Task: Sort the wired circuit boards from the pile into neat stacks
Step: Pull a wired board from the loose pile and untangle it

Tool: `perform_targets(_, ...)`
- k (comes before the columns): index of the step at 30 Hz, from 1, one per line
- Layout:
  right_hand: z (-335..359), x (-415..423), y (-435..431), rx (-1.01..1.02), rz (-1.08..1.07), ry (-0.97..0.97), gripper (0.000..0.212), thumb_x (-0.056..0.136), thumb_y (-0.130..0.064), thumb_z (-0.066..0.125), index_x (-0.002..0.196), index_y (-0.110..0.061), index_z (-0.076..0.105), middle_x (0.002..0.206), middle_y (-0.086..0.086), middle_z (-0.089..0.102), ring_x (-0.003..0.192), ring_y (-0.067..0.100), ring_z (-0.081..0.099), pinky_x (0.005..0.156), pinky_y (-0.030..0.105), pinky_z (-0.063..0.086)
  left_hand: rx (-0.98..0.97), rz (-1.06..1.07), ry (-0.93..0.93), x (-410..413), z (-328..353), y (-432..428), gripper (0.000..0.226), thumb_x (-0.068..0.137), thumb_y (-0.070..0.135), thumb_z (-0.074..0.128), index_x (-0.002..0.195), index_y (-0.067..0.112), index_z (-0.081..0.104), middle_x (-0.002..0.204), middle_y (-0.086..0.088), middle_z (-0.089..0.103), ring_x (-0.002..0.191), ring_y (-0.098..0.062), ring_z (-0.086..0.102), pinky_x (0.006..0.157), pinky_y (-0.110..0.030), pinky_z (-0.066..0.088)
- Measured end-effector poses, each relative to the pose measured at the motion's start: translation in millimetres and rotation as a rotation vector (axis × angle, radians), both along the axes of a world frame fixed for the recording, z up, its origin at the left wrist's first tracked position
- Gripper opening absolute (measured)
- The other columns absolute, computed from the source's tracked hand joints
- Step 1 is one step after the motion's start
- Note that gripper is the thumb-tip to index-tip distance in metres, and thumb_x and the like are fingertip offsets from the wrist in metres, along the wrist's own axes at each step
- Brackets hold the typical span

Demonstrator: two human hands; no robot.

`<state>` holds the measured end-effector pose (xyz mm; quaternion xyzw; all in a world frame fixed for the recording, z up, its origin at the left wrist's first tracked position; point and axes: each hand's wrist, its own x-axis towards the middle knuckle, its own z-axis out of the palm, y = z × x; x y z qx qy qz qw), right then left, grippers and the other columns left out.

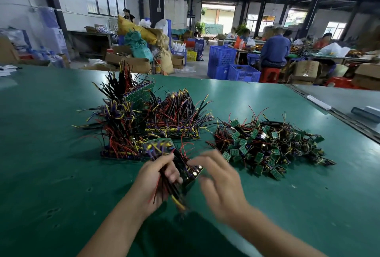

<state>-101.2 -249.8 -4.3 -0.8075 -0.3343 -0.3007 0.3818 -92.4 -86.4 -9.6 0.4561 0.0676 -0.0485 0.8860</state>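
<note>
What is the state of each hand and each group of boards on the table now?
Left hand: grips a bundle of wired boards.
Right hand: blurred, fingers spread, beside the bundle.
Loose pile: tangled, unsorted, right of the hands.
Stacks: boards lined up, wires sticking upward.

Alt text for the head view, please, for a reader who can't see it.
A person's left hand grips a bundle of wired circuit boards over a green table, while the blurred right hand hovers beside it, fingers loose. Stacks stand behind on the left; a loose pile lies on the right.
</note>
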Motion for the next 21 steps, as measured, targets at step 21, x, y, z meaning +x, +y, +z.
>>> perform_targets(21, 24.4, 53.3, -2.4, -1.045, 0.161, -0.136, 0.028, 0.08, -0.032, 0.054, 0.104, -0.017, 0.059, 0.103, 0.0, 0.062, 0.112, 0.023, 0.055, 0.088, 0.037, 0.044, 0.399, -0.652, 0.045, -11.9, -1.6, 10.3, 0.015, 0.075, 0.017, 0.067, 0.07, 0.018, 0.053, 0.052, 0.002, 0.043, 0.052, -0.013, 0.053, 0.043, -0.019, 0.037)
